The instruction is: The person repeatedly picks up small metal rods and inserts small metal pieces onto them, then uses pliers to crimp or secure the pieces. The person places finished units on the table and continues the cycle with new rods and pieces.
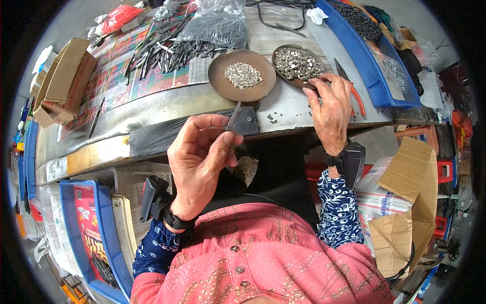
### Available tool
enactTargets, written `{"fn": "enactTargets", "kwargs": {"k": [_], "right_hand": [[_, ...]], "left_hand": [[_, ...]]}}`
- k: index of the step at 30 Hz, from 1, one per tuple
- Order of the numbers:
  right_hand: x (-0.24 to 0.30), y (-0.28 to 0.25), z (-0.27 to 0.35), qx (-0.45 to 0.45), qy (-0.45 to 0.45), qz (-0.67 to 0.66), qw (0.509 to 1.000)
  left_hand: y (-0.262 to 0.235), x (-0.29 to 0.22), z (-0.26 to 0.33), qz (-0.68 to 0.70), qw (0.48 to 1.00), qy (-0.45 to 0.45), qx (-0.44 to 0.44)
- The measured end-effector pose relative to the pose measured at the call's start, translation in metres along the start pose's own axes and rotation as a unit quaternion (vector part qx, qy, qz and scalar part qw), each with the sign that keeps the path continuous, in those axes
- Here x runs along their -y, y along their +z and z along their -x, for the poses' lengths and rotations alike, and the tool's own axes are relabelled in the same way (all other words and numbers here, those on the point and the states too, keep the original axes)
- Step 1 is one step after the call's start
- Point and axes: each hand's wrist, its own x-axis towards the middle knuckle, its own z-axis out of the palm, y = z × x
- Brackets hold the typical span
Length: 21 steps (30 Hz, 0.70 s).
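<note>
My left hand is closed in front of the table edge, pinching a thin grey strip between thumb and fingers. The strip points up toward a round brown dish that carries a small heap of slim silvery pins. To its right is a darker round dish full of small rounded metal pieces. My right hand reaches over that dish's near right rim, its fingers curved and its thumb apart from the index finger. Whether the fingertips touch a piece is hard to see.
Pliers with orange-red handles lie right of my right hand. Many black strips cover the printed sheet at the back left. A long blue bin flanks the right side; a cardboard box stands far left. Dark crumbs dot the table edge.
</note>
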Motion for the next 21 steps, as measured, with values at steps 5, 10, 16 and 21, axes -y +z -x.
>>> {"fn": "enactTargets", "kwargs": {"k": [5,10,16,21], "right_hand": [[0.0013,-0.0013,-0.0014,0.022,-0.001,-0.004,1.000],[0.0010,0.0001,-0.0029,0.012,-0.020,-0.015,1.000],[-0.0012,0.0016,-0.0039,0.017,-0.028,-0.037,0.999],[-0.0041,0.0019,-0.0075,0.040,-0.015,-0.063,0.997]], "left_hand": [[-0.0021,-0.0025,0.0036,0.012,1.000,-0.023,-0.002],[-0.0043,-0.0016,0.0055,0.043,0.999,-0.032,0.003],[-0.0050,-0.0012,0.0080,0.079,0.996,-0.033,0.019],[-0.0047,-0.0010,0.0100,0.105,0.994,-0.035,0.024]]}}
